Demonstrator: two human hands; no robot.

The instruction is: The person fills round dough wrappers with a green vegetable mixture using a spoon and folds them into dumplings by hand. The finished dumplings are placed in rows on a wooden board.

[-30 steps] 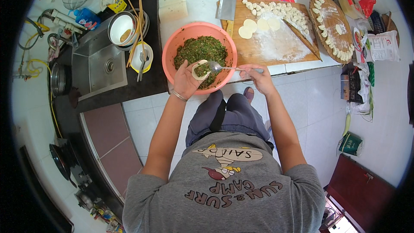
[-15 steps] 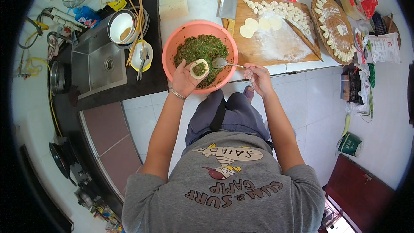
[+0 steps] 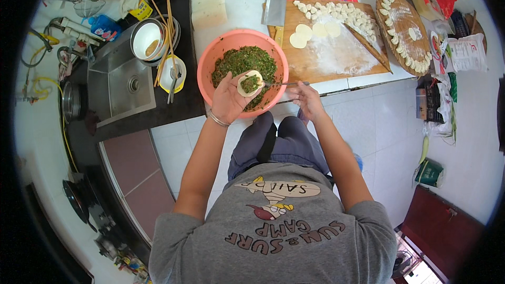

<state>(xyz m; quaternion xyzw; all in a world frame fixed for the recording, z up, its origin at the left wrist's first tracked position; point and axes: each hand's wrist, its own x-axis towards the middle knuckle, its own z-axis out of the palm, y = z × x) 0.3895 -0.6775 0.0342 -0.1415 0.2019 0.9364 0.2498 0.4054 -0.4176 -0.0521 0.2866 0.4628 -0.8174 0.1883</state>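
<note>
In my left hand (image 3: 227,100) rests a round dumpling wrapper (image 3: 243,91), with a green mound of filling (image 3: 251,83) on it. My right hand (image 3: 307,102) grips the handle of a metal spoon (image 3: 286,83), whose far end touches the filling at the wrapper's edge. Both hands are over the near side of a pink bowl (image 3: 205,55), which holds chopped green filling. Right of the bowl, a floured wooden board (image 3: 336,60) carries several flat wrappers (image 3: 304,32), many small dough pieces (image 3: 363,18) and a rolling pin (image 3: 368,47).
A cleaver (image 3: 275,10) lies between bowl and board. Shaped dumplings ring a round wooden tray (image 3: 407,21) at the far right. To the left are a steel sink (image 3: 113,87), stacked bowls (image 3: 144,39), chopsticks (image 3: 169,21) and a yellow-rimmed dish (image 3: 172,73).
The spoon has moved left, from over the bowl to the wrapper, with my right hand following. My left hand has shifted slightly right with the filled wrapper.
</note>
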